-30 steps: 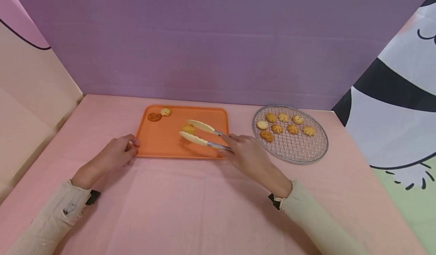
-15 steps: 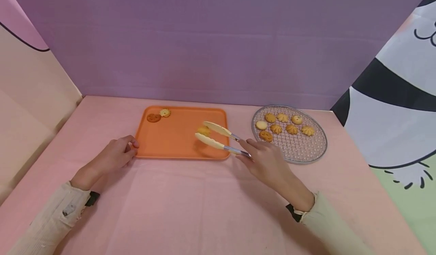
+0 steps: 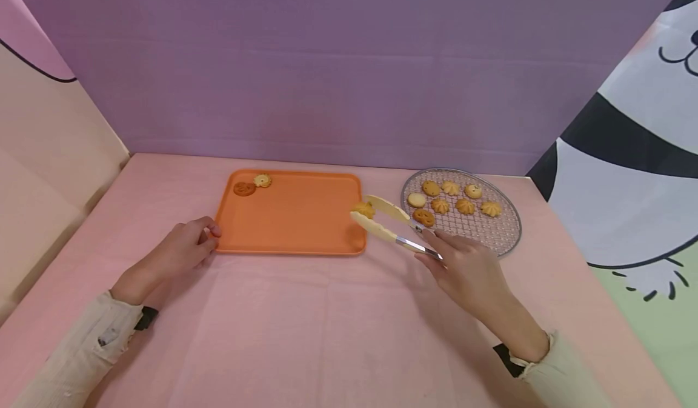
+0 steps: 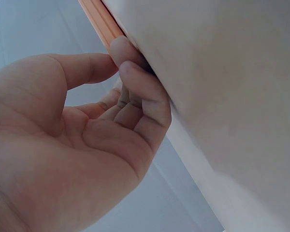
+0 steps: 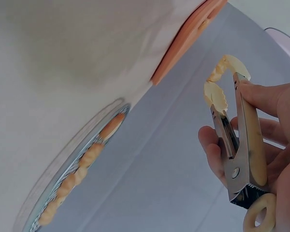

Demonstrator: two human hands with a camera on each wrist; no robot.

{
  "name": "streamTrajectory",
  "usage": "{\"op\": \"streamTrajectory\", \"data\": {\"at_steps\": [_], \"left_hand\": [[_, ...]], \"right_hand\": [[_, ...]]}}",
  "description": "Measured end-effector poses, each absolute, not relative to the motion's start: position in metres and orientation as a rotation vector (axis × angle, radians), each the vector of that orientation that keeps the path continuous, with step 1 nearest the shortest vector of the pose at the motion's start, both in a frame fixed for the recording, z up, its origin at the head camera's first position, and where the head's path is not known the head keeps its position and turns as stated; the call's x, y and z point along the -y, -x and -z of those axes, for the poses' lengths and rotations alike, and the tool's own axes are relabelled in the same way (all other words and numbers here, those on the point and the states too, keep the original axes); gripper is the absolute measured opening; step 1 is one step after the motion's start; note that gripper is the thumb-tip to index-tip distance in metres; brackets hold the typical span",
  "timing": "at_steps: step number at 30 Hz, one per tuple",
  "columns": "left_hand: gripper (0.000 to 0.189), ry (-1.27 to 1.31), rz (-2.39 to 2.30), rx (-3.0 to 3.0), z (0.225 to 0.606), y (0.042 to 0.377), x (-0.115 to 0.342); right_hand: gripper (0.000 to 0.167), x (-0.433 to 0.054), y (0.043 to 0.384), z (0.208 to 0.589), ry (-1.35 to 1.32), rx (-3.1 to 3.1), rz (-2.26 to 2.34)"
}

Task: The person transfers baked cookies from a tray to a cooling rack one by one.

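My right hand grips metal tongs with cream-coloured scalloped tips. Pinched between those tips is a golden, ridged cookie, raised over the right edge of the orange tray. In the right wrist view the cookie sits at the far end of the tongs, whose ring lies by the palm. My left hand is at the tray's near left corner; in the left wrist view, thumb and curled fingers pinch the tray's rim. A brown cookie and a pale flower-shaped cookie lie in the tray's far left corner.
Right of the tray stands a round wire rack bearing several cookies, among them a pretzel-like one and a plain pale round one. A pink cloth covers the table. A purple panel rises behind.
The right hand has carried the tongs and the pinched cookie rightward, from above the middle of the tray to its right edge. The left hand has stayed at the tray corner.
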State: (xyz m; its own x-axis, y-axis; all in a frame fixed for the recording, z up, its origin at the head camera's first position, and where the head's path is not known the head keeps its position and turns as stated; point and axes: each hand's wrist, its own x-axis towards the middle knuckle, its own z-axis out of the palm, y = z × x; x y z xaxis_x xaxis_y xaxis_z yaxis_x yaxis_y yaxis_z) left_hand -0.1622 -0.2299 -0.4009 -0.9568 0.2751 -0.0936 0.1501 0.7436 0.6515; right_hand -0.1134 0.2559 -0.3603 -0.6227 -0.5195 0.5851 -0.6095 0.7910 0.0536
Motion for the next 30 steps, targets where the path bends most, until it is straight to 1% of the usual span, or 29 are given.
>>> {"op": "streamTrajectory", "data": {"at_steps": [10, 20, 30], "left_hand": [[0.012, -0.363, -1.018, -2.770, 0.403, 0.162, 0.231], [0.012, -0.333, -1.013, -2.750, 0.401, 0.162, 0.229], [0.012, -0.352, -1.006, -2.771, 0.403, 0.162, 0.228]], "right_hand": [[0.037, -0.285, 0.104, 0.362, -0.727, 2.403, -0.200], [0.043, -0.309, 0.093, 0.360, -0.554, 2.498, -0.138], [0.042, -0.336, 0.086, 0.365, -0.462, 2.502, -0.119]]}}
